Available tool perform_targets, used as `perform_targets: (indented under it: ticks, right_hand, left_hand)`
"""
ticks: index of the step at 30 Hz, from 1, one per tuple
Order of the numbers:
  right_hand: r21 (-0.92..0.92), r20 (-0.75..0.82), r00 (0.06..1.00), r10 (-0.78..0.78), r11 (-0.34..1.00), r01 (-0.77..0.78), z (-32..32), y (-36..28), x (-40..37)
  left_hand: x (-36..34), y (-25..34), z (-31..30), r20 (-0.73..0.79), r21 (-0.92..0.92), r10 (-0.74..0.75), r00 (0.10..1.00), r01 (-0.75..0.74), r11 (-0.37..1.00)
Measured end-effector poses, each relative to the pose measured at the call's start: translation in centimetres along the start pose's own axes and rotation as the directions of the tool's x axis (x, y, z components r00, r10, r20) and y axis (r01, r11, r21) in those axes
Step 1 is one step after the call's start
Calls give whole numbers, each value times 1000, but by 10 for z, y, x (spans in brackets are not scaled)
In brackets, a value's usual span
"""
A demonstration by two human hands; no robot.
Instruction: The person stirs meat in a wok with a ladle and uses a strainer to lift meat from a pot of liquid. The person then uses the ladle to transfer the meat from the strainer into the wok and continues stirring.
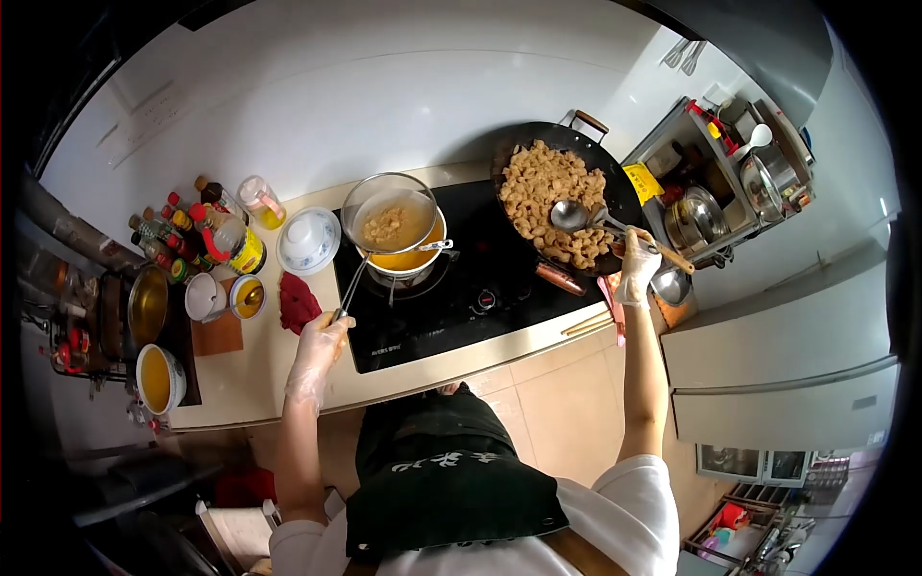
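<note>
My left hand (320, 351), in a clear glove, is closed round the handle of a mesh strainer (417, 198). Small browned pieces of food (387, 225) lie in the strainer, which is over a pot (434, 249) of yellow liquid on the left of the cooktop. My right hand (638, 265), also gloved, grips the wooden handle of a ladle (570, 216). The ladle's bowl rests among many browned chunks (543, 182) in a large black wok (621, 189) on the right of the cooktop.
Left of the black cooktop (423, 332) are a lidded white bowl (308, 240), a dark red cloth (299, 303), a small bowl (247, 298) and several sauce bottles (230, 245). A rack (720, 154) with metal bowls stands right of the wok. Chopsticks (588, 326) lie at the counter's front edge.
</note>
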State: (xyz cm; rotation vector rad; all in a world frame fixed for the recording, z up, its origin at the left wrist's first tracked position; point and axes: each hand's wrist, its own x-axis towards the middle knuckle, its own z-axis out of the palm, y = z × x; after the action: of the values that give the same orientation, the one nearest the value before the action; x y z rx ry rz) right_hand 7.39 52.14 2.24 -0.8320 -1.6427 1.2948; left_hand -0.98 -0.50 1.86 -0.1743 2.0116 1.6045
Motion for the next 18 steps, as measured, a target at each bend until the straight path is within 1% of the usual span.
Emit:
perform_targets:
  ticks: [3,4,6,7,10,11,14,18]
  right_hand:
    - [-102,1,999,-48,994,48,8,13,12]
    - [-162,-10,1000,10,987,-11,12,4,10]
    - [-85,96,995,13,996,-5,17,-14,7]
    - [-92,142,990,-10,996,23,15,-6,19]
    - [-134,174,980,99,988,-76,6,12,45]
    - [-125,209,974,93,990,-68,2,19,53]
    - [-100,216,966,143,987,-124,3,10,51]
    - [-91,220,970,108,992,-90,6,6,46]
  left_hand:
    - [-6,13,5,-14,14,-32,999,33,999]
    - [-9,16,5,-28,18,-53,998,54,998]
    - [2,-4,-1,-21,-10,21,1000,-21,1000]
    - [0,0,0,-32,-5,19,999,-19,1000]
    - [-1,6,1,-39,-29,37,999,-38,999]
    - [0,6,0,-42,-34,33,999,-35,999]
    - [0,9,0,-41,-30,16,999,-18,999]
    - [-4,18,2,-35,7,-5,999,5,1000]
